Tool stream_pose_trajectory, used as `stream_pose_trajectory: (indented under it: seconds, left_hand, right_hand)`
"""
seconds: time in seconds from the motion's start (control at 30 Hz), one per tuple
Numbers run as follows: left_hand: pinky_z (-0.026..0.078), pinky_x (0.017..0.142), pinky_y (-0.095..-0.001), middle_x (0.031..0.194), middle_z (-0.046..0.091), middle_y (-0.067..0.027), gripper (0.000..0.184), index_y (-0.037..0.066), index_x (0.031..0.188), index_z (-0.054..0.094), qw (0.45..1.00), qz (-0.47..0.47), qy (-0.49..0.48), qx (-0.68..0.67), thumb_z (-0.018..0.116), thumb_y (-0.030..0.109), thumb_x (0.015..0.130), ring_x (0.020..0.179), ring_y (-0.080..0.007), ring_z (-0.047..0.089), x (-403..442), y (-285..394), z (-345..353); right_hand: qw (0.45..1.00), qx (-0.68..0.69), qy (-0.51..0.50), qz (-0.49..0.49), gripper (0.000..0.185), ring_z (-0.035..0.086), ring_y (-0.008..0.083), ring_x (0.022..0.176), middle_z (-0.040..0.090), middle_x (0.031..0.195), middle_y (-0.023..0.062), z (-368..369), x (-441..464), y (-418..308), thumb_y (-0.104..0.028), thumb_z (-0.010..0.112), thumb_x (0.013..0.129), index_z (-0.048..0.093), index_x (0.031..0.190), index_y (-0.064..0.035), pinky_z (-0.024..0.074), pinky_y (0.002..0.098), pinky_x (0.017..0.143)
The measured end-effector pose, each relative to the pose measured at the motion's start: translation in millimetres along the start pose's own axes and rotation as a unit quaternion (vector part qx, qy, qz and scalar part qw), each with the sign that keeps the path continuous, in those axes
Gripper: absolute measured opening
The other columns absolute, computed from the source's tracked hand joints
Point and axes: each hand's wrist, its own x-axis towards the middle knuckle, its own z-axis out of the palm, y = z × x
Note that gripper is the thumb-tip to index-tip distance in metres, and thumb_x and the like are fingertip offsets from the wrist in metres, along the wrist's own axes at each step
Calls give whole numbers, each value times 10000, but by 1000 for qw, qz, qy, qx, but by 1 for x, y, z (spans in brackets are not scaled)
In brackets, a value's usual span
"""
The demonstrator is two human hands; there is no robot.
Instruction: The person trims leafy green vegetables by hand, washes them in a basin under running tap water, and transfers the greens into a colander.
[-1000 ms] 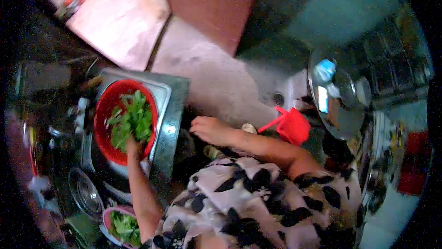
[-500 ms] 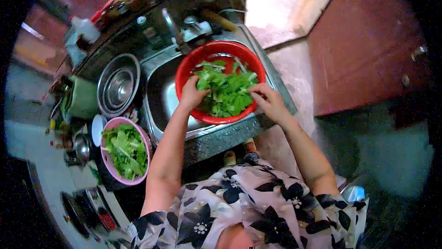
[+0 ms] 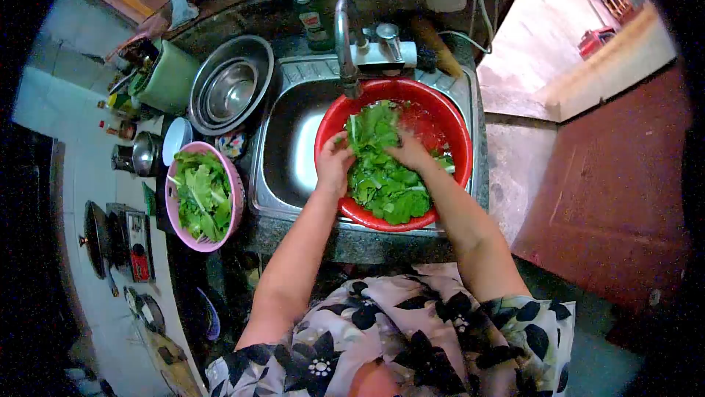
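Observation:
Leafy greens (image 3: 389,188) lie in a heap in a red basin (image 3: 461,121) that holds some water and rests on the sink. My left hand (image 3: 335,165) is at the heap's left side, its fingers curled against the leaves. From the right, my right hand (image 3: 411,153) closes on the upper part of the same heap; its fingertips are partly blurred. A bunch of leaves stands up between the two hands. To the left, more greens (image 3: 204,195) fill a pink basket (image 3: 236,210).
A faucet (image 3: 344,37) arches over the basin's back rim. Nested metal bowls (image 3: 231,92) sit left of the steel sink (image 3: 294,132). Behind are a green bottle (image 3: 312,22) and a green container (image 3: 170,77). A reddish door (image 3: 609,191) stands at the right.
My right hand has moved inward from the basin's right side onto the greens. The leaves are gathered toward the left, baring the basin's upper right. The view has shifted.

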Motion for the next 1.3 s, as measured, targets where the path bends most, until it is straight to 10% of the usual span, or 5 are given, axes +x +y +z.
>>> stream_pose_trajectory:
  seconds: [0.3, 0.5, 0.83, 1.0, 1.3]
  left_hand:
    - [411, 917, -410, 1233, 462, -127, 495, 52, 1318, 287, 991, -92, -5, -94, 488, 153, 878, 1108, -260, 473, -9, 6, 4]
    - [471, 837, -448, 1067, 588, -110, 316, 88, 1147, 506, 967, -186, 35, -168, 437, 285, 909, 948, -274, 574, 87, -78, -11]
    - [490, 782, -341, 1011, 592, -78, 320, 49, 1111, 509, 971, -127, -191, -68, 580, 137, 811, 891, -219, 590, 4, 51, 45]
    - [502, 757, -454, 1237, 419, -142, 681, 163, 1339, 279, 979, -69, -104, 164, 613, 87, 751, 1047, -305, 506, 16, 15, 1]
    - [521, 696, -436, 1092, 537, -138, 555, 93, 1264, 317, 974, -212, -24, -77, 589, 46, 782, 907, -279, 581, 18, -69, 20]
  right_hand:
    - [992, 53, -50, -106, 291, 577, 200, 881, 605, 967, 123, -86, 8, -67, -84, 562, 732, 593, 1011, -9, 448, 305, 776]
    - [986, -130, -36, 98, 797, 246, 358, 1291, 272, 1375, 240, -26, 15, -50, -569, 523, 787, 263, 1372, -95, 246, 430, 1039]
    - [913, 387, -132, 15, 622, 565, 194, 952, 577, 1100, 92, -94, -30, -101, -71, 632, 726, 387, 1297, -71, 451, 304, 849]
    - [978, 138, -137, -76, 844, 161, 313, 1321, 202, 1408, 185, -123, -38, -59, -375, 758, 648, 341, 1316, -70, 166, 399, 1076]
    - [886, 408, -108, 193, 557, 573, 209, 904, 564, 1074, 110, -39, -57, -48, -141, 632, 773, 387, 1266, -55, 475, 324, 783]
